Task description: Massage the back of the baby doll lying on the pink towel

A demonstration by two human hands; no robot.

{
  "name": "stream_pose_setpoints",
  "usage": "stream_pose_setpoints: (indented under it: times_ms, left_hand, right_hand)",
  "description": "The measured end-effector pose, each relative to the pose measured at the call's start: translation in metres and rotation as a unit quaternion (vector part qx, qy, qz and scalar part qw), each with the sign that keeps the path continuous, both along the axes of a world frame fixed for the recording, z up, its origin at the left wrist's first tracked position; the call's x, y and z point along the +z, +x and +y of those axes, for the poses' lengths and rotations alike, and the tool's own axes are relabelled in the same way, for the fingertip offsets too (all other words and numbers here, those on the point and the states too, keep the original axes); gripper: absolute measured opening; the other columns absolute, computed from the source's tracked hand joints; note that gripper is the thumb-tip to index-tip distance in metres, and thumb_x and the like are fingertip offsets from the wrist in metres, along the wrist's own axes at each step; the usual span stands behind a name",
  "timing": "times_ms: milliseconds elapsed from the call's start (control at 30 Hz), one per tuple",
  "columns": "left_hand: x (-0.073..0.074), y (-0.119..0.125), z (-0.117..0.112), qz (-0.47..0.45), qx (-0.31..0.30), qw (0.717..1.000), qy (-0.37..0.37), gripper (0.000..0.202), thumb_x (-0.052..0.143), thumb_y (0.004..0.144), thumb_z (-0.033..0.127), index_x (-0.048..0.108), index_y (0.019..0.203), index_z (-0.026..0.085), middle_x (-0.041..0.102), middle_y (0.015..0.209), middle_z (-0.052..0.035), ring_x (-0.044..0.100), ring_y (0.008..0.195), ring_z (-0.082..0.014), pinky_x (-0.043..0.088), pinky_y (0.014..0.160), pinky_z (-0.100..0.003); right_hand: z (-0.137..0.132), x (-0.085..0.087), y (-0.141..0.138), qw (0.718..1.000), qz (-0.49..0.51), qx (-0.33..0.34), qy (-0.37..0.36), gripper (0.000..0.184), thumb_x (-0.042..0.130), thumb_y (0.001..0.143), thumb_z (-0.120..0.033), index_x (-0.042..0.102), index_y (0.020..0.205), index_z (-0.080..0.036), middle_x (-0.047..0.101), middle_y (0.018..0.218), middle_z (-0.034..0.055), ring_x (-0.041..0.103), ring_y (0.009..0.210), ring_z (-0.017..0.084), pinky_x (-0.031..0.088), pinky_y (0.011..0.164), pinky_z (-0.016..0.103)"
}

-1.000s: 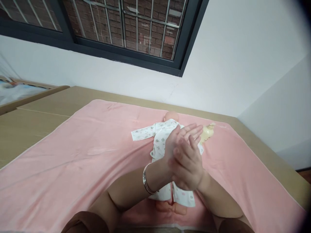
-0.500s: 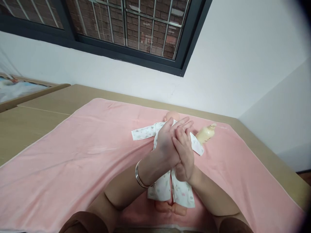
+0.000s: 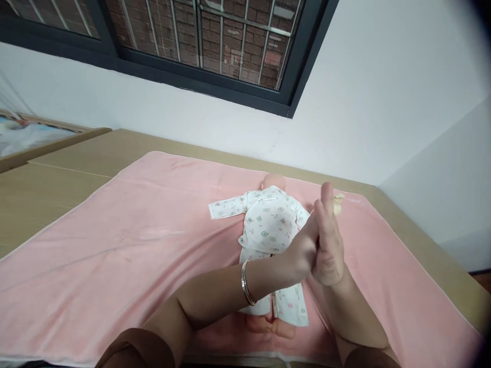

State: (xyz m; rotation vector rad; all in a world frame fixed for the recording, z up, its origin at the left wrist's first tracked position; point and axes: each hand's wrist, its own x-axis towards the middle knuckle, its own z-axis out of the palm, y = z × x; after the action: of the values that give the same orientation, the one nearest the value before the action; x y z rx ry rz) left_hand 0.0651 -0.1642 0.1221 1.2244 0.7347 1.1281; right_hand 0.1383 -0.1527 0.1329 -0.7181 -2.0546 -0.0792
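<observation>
My left hand (image 3: 301, 255), with a silver bangle (image 3: 246, 282) on its wrist, presses against my right hand (image 3: 330, 250), palm to palm. The right hand's fingers stretch upward; the left fingers are partly hidden and slightly blurred. Nothing shows between the two. Beneath them a baby doll (image 3: 273, 181) lies on its back in a white patterned top (image 3: 266, 222) and matching trousers (image 3: 289, 306). My hands and forearms cover one sleeve end and part of the trousers. Behind the right fingertips, a cream-yellow bottle (image 3: 338, 203) is mostly hidden.
A pink blanket (image 3: 153, 204) spreads under the doll over a wooden surface (image 3: 84, 163). The white wall (image 3: 215, 122) and a dark-framed barred window (image 3: 207, 84) stand behind. At far left is a wooden-edged compartment holding clear plastic (image 3: 34, 138).
Both hands have moved right, off the doll's chest, and turned from overlapping at a slant to palms pressed upright. The doll's top is now exposed, while the bottle has become mostly covered.
</observation>
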Motion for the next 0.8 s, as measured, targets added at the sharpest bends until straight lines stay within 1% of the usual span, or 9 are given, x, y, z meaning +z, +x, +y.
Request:
stream_pose_setpoints:
  times_ms: [100, 167, 267, 367, 433, 500, 600, 667, 800]
  left_hand:
    - [0.005, -0.013, 0.002, -0.090, -0.100, 0.991, -0.021, 0.054, 0.044, 0.093, 0.053, 0.050, 0.142, 0.030, 0.047, 0.151, 0.0007, 0.023, 0.151, -0.0261, 0.023, 0.125, -0.046]
    - [0.011, -0.019, 0.004, -0.149, -0.116, 0.980, -0.066, 0.052, 0.036, 0.096, 0.054, 0.051, 0.140, 0.031, 0.050, 0.149, 0.0017, 0.022, 0.151, -0.0233, 0.018, 0.126, -0.045]
    - [0.022, -0.028, 0.010, -0.198, -0.080, 0.971, -0.109, 0.056, 0.030, 0.096, 0.061, 0.052, 0.138, 0.032, 0.049, 0.150, 0.0022, 0.022, 0.151, -0.0219, 0.016, 0.126, -0.044]
    - [0.033, -0.044, 0.023, -0.217, -0.019, 0.969, -0.115, 0.063, 0.021, 0.095, 0.066, 0.051, 0.138, 0.031, 0.047, 0.152, 0.0002, 0.028, 0.149, -0.0236, 0.021, 0.125, -0.045]
    - [0.039, -0.057, 0.035, -0.200, 0.034, 0.975, -0.086, 0.063, 0.017, 0.096, 0.065, 0.046, 0.140, 0.031, 0.045, 0.153, -0.0009, 0.031, 0.148, -0.0234, 0.025, 0.123, -0.045]
    - [0.043, -0.068, 0.047, -0.188, 0.090, 0.978, -0.033, 0.061, 0.010, 0.099, 0.060, 0.043, 0.142, 0.032, 0.043, 0.155, -0.0001, 0.033, 0.147, -0.0200, 0.027, 0.122, -0.042]
    - [0.041, -0.075, 0.064, -0.152, 0.165, 0.974, 0.033, 0.058, 0.007, 0.101, 0.055, 0.044, 0.141, 0.034, 0.045, 0.152, 0.0017, 0.033, 0.147, -0.0165, 0.027, 0.122, -0.040]
    - [0.034, -0.074, 0.075, -0.120, 0.190, 0.972, 0.069, 0.056, 0.011, 0.102, 0.053, 0.047, 0.138, 0.031, 0.049, 0.149, 0.0000, 0.034, 0.146, -0.0168, 0.027, 0.122, -0.038]
    - [0.013, -0.070, 0.102, -0.072, 0.225, 0.965, 0.111, 0.053, 0.018, 0.103, 0.050, 0.053, 0.133, 0.022, 0.052, 0.147, -0.0066, 0.042, 0.142, -0.0195, 0.032, 0.119, -0.039]
  right_hand:
    - [0.012, -0.001, 0.007, 0.998, -0.008, -0.051, 0.037, 0.066, 0.016, 0.096, -0.067, 0.003, 0.156, -0.044, -0.005, 0.165, -0.0122, -0.005, 0.151, 0.038, -0.004, 0.118, 0.070]
    - [0.019, -0.003, 0.006, 0.997, -0.015, -0.063, 0.038, 0.067, 0.016, 0.095, -0.068, 0.001, 0.156, -0.044, -0.003, 0.166, -0.0113, -0.007, 0.151, 0.039, -0.009, 0.116, 0.071]
    - [0.020, -0.009, -0.007, 1.000, -0.024, -0.013, -0.007, 0.072, 0.008, 0.095, -0.069, -0.003, 0.157, -0.036, -0.003, 0.166, -0.0067, -0.009, 0.151, 0.037, -0.008, 0.118, 0.069]
    - [0.008, -0.019, -0.026, 0.995, -0.028, 0.081, -0.045, 0.082, 0.013, 0.094, -0.072, -0.009, 0.158, -0.027, -0.012, 0.166, -0.0016, -0.010, 0.151, 0.036, 0.000, 0.122, 0.065]
    - [0.000, -0.026, -0.037, 0.991, -0.026, 0.118, -0.062, 0.085, 0.016, 0.094, -0.071, -0.013, 0.157, -0.023, -0.017, 0.165, 0.0011, -0.009, 0.151, 0.036, 0.004, 0.123, 0.064]
    - [-0.004, -0.031, -0.043, 0.988, -0.031, 0.129, -0.083, 0.082, 0.015, 0.096, -0.069, -0.015, 0.157, -0.022, -0.015, 0.165, 0.0026, -0.004, 0.152, 0.035, 0.008, 0.124, 0.061]
    - [-0.004, -0.033, -0.045, 0.986, -0.034, 0.120, -0.111, 0.079, 0.015, 0.097, -0.067, -0.011, 0.157, -0.024, 0.000, 0.167, 0.0045, 0.009, 0.153, 0.030, 0.019, 0.124, 0.056]
    - [-0.001, -0.031, -0.042, 0.986, -0.017, 0.113, -0.125, 0.076, 0.019, 0.099, -0.065, -0.004, 0.158, -0.024, 0.012, 0.166, 0.0061, 0.018, 0.151, 0.028, 0.025, 0.123, 0.053]
    - [0.016, -0.031, -0.030, 0.975, 0.073, 0.089, -0.191, 0.060, 0.033, 0.101, -0.055, 0.031, 0.152, -0.024, 0.045, 0.152, 0.0093, 0.044, 0.140, 0.026, 0.039, 0.115, 0.047]
